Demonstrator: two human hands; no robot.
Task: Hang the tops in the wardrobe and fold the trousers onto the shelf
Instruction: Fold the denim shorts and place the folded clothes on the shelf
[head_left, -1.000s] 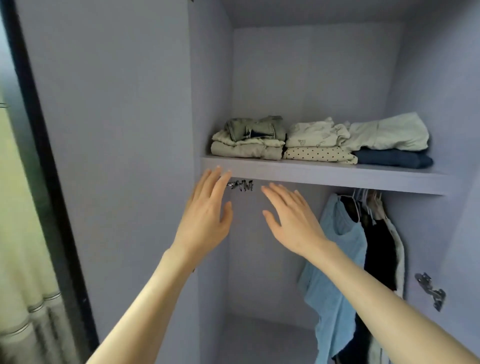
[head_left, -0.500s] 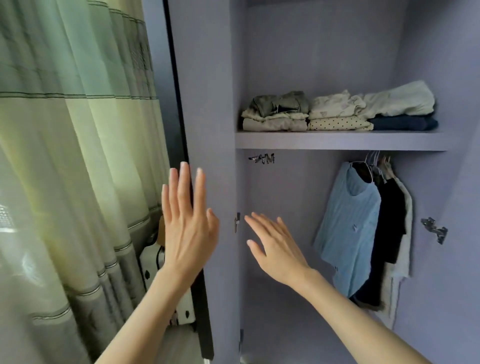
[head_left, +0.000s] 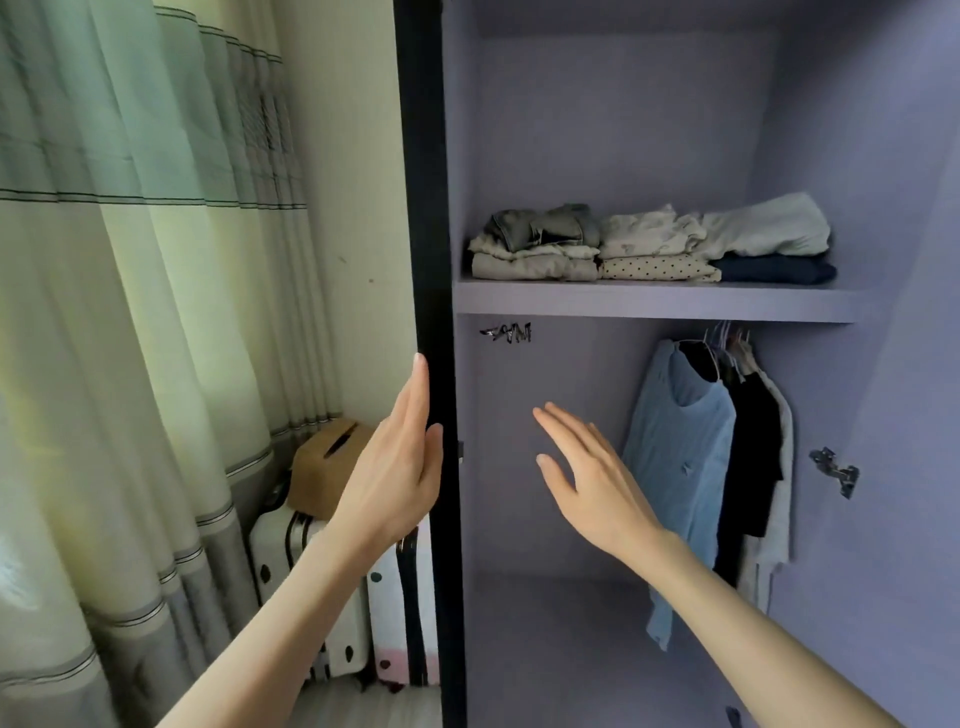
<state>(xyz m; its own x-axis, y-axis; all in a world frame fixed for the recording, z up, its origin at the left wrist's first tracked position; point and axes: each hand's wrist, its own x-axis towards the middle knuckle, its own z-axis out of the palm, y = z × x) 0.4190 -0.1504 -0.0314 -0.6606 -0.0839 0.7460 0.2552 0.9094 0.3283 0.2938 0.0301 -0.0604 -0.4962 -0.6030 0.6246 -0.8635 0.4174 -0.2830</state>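
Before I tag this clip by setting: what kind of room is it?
Most likely a bedroom: an open wardrobe with folded clothes shelved and tops hanging, long curtains, a suitcase beside it.

2 bare forearms, no sleeves, hands without rings

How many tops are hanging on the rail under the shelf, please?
3 visible: a light blue top at the front left, a black top behind it, and a white top at the far right. More may be hidden behind them.
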